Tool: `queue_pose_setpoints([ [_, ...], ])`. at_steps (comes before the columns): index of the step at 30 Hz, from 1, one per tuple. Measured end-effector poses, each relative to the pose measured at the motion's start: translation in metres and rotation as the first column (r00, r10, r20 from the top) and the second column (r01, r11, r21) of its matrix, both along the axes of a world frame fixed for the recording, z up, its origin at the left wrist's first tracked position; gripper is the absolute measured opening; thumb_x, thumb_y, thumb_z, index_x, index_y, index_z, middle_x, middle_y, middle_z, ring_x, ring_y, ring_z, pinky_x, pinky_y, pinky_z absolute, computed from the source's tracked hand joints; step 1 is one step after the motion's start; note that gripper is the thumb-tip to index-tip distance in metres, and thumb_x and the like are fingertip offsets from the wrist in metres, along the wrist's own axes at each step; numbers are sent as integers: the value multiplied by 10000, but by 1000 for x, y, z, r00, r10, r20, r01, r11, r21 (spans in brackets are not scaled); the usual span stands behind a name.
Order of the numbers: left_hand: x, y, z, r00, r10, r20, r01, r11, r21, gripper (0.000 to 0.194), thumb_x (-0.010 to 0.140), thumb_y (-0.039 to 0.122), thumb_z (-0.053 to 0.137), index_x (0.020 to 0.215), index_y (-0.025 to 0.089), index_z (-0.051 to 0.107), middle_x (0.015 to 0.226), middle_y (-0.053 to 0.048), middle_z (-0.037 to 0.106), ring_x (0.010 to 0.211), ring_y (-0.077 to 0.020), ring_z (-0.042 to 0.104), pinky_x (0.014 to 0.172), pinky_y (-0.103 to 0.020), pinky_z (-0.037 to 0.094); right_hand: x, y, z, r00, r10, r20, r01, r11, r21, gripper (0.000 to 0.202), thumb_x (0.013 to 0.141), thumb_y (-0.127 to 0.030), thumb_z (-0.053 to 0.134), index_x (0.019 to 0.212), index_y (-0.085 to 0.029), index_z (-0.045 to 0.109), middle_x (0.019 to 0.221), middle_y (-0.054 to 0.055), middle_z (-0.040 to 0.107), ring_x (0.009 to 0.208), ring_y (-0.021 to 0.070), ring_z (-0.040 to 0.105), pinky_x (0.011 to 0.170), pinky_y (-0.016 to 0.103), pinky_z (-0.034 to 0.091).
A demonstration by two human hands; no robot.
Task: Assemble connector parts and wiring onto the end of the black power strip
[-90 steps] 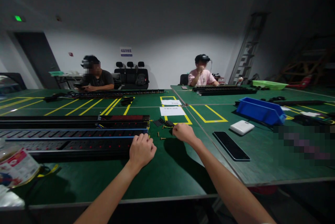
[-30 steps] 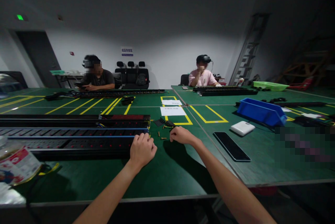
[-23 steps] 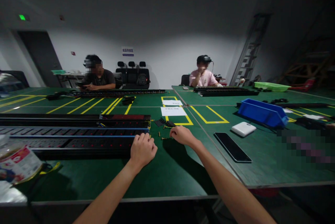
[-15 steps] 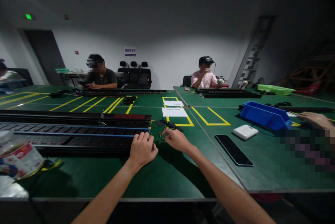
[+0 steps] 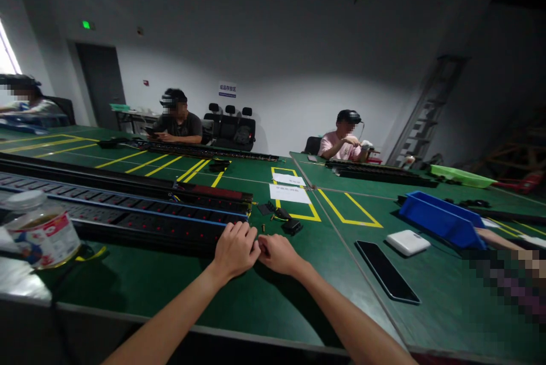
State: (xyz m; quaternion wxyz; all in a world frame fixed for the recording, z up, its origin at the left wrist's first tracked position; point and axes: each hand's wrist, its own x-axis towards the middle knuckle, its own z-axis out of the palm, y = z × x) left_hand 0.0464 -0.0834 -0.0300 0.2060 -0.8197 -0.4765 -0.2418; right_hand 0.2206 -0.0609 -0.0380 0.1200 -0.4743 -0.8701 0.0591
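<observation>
My left hand (image 5: 236,248) is closed over the right end of the nearest long black power strip (image 5: 170,233), which has red dots along its top. Close beside it, my right hand (image 5: 279,254) has its fingers curled in a pinch against the strip's end. Whatever is between those fingers is hidden. Just beyond the hands lie a small brass-coloured piece (image 5: 263,228), a black block-shaped part (image 5: 292,225) and a flat black piece (image 5: 267,208). More long black strips with a blue edge (image 5: 170,208) lie parallel behind the nearest one.
A clear jar (image 5: 45,237) with a printed label stands at left. To the right are a phone (image 5: 387,271), a white box-shaped device (image 5: 408,243) and a blue bin (image 5: 443,220), with another person's hand (image 5: 499,238) at it. White papers (image 5: 290,193) lie ahead; other people sit across the table.
My right hand has come back from the small parts to the strip's end, its fingers now curled beside my left hand. The other person's hand has reached the blue bin. The view has tilted.
</observation>
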Motion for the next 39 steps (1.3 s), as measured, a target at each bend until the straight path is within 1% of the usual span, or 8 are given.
queue_pose_setpoints([
  [8,1,1,-1,1000,10,-4,-10,1000,2,92,870,266,541,879,197,601,876,-69,605,881,-254,533,781,-416,350,-1,-1,2,1000,19,-19,-19,1000,6,111,878,-244,569,784,-194,599,691,1,603,597,119,464,586,268,204],
  [14,1,1,0,1000,16,-27,-15,1000,16,65,854,208,538,865,199,601,870,-68,605,863,-249,533,759,-414,349,-1,-1,4,999,15,-28,-15,1000,3,104,866,-252,582,780,-195,600,677,-8,585,585,114,435,574,274,185],
  [27,0,0,4,999,14,-34,-14,1000,17,91,846,182,522,857,191,611,860,-78,606,854,-247,539,762,-404,358,0,1,5,999,1,39,-1,1000,0,108,885,-290,583,850,-203,638,742,10,655,642,135,543,589,273,212],
  [32,0,1,4,1000,7,-28,-6,1000,25,99,841,176,523,858,189,619,857,-79,603,848,-250,542,755,-399,354,0,2,3,999,0,52,-1,1000,17,117,884,-301,582,869,-208,652,757,13,675,645,141,556,586,280,213],
  [39,1,2,4,999,23,-33,-22,999,38,122,847,176,511,870,187,631,856,-82,600,845,-254,541,751,-400,355,0,0,6,997,-12,72,12,1000,-4,132,890,-301,581,914,-205,669,807,28,694,685,151,582,606,274,239],
])
